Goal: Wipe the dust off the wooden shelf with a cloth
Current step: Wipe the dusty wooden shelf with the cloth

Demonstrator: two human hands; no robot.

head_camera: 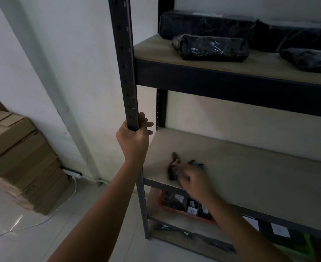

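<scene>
The left hand (135, 137) has its fingers clenched round the dark metal upright (124, 59). At four o'clock from it, the blurred right hand (192, 178) grips a dark cloth (172, 168) on the wooden shelf (250, 173). Below, white tags (191, 210) read "A"

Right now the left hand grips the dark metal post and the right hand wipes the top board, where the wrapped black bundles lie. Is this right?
Not quite. The head view shows the right hand pressing the cloth on the middle board, below the bundles. The left hand does grip the post.
</scene>
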